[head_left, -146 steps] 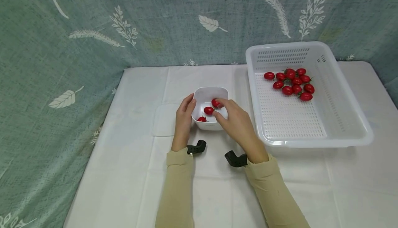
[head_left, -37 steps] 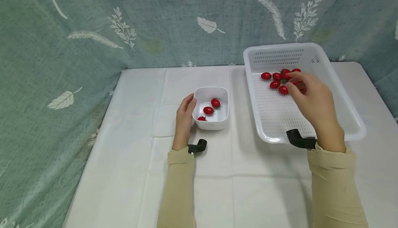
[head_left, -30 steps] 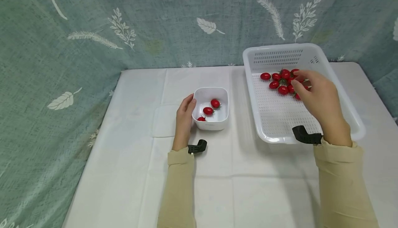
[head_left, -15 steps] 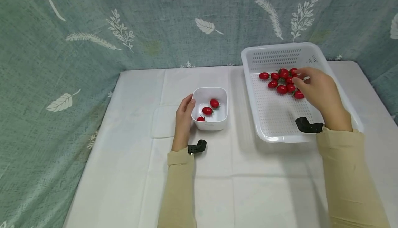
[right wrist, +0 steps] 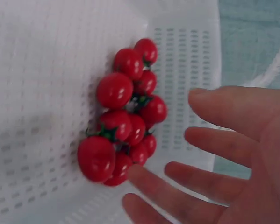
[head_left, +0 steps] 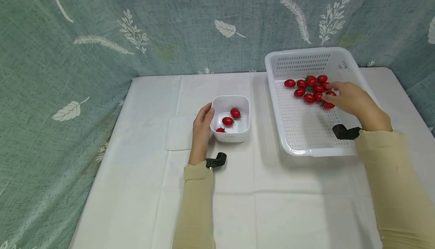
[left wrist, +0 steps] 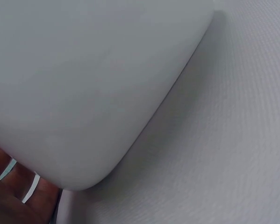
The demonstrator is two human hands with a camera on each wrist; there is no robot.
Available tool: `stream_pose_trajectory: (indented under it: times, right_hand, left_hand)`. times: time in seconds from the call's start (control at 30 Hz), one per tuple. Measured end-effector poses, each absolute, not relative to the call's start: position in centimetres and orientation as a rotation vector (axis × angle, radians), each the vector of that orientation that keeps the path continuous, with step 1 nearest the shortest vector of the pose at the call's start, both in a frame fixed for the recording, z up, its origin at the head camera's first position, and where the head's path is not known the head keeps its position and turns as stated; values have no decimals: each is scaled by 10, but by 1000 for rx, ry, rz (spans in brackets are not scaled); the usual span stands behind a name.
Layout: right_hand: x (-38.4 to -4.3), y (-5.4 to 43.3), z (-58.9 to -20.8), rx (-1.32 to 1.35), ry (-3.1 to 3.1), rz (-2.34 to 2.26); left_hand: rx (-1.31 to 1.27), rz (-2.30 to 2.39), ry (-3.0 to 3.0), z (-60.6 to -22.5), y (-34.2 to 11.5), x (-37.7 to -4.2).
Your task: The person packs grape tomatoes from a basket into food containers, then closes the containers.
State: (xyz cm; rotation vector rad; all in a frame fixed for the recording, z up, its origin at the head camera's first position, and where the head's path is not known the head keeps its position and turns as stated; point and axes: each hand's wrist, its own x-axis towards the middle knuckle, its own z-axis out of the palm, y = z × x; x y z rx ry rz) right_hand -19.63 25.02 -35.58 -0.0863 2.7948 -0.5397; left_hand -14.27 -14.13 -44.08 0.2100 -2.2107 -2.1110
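Note:
My left hand [head_left: 201, 130] holds the left side of a small square white container [head_left: 230, 137], with its thumb at the rim. Three cherry tomatoes lie inside, one of them a red cherry tomato [head_left: 227, 121] near the middle. In the left wrist view the container's wall [left wrist: 97, 93] fills much of the picture, and fingers [left wrist: 18, 182] show at its lower left. My right hand [head_left: 355, 100] is over a white basket [head_left: 299, 139], its fingertips beside a cluster of cherry tomatoes [head_left: 309, 98]. The right wrist view shows its fingers [right wrist: 224, 112] spread, holding nothing.
A flat pale lid [head_left: 179, 132] lies left of the container, partly behind the left hand. White cloth covers the table [head_left: 224, 219]. A green leaf-patterned curtain [head_left: 190, 26] hangs along the back and left. The basket's raised wall stands between the container and the tomato cluster.
Since the earliest frame my right hand has left the small container and moved right to the basket. Lately it has shifted right and lowered toward the cluster's right side. The left hand stays put.

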Motion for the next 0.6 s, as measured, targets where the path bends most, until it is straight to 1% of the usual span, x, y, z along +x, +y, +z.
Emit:
stream_pose_trajectory:
  times: [0.17,0.33,0.6]
  right_hand:
    - [-203,258,-361,-57,2695,-487]
    - [-209,264,-372,-6,2641,-548]
    - [-217,271,-386,94,2525,-650]
  left_hand:
    - [212,-2115,-2194,-455,-145,-151]
    - [218,-2104,-2186,-464,-145,-154]
    - [235,-2103,-2198,-463,-144,-152]
